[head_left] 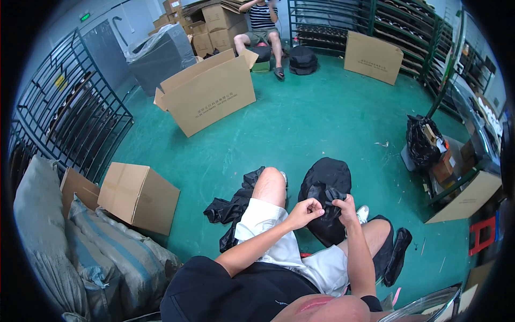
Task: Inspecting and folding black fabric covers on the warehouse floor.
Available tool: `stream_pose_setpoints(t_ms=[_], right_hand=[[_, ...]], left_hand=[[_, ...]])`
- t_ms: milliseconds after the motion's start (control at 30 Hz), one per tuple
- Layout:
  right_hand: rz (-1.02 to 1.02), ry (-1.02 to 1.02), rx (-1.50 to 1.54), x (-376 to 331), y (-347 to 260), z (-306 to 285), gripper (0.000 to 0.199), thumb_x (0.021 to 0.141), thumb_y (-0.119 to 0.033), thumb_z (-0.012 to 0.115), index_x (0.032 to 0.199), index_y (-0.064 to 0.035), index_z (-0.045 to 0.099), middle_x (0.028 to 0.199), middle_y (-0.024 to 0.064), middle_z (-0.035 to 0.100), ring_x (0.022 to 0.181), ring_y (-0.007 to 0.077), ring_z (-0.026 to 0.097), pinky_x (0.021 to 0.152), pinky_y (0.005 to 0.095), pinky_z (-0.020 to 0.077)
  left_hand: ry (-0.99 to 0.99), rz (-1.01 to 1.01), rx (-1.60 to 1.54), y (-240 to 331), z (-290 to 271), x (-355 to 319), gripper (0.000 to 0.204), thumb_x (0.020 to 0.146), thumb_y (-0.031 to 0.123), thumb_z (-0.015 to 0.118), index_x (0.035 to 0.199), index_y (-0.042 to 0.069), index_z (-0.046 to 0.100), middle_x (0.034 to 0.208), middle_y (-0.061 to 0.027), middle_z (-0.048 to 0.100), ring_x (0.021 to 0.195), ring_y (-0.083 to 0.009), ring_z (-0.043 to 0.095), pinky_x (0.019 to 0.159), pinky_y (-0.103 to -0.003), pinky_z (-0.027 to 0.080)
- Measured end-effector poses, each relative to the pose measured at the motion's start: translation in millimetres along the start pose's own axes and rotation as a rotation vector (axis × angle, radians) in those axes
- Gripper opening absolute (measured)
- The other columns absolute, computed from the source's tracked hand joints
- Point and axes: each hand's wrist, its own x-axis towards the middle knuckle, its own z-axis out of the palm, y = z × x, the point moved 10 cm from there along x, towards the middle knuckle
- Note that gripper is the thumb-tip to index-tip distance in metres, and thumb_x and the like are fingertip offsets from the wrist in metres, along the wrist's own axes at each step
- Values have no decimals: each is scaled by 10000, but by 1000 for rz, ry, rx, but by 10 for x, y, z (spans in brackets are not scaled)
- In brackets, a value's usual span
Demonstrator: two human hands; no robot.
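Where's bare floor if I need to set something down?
The widest green floor lies between the large open carton and the round black bundle; another patch stretches from the bundle right to the black plastic bag. Crowded: between the knees, at the left hand and right hand; left of them, with black fabric; the lower left, with sacks.

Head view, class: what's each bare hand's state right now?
Left hand: fingers curled; any hold cannot be told.
Right hand: closed, holding crumpled glossy black material.
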Motion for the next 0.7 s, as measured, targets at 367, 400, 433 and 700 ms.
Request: stream_pose_setpoints(t_ms=[367,400,433,700], right_hand=[[-27,7,-45,65,18,18,273,685,88,517,884,-1,680,860,19,693,774,121,650,742,268,517],[-36,13,-69,97,50,-12,239,676,91,519,840,-5,663,818,4,676,728,110,627,697,251,494],[-34,16,-67,99,77,-67,239,676,91,519,840,-5,663,818,4,676,728,110,627,697,251,494],[9,9,-47,66,51,11,207,625,98,518,759,-21,623,753,6,652,664,104,590,647,235,463]], left_hand=[[66,-46,-43,-461,-157,12,179,909,189,698,933,27,627,814,14,625,746,-55,553,692,-228,464],[107,-61,-13,-546,-225,12,158,921,178,683,946,35,620,824,27,613,754,-51,550,698,-219,457],[147,-77,18,-627,-286,12,137,932,166,669,960,44,613,833,39,602,762,-46,547,704,-209,451],[464,-116,-17,-960,-598,-58,242,885,130,709,1033,16,555,926,-17,591,833,-100,551,772,-242,470]])
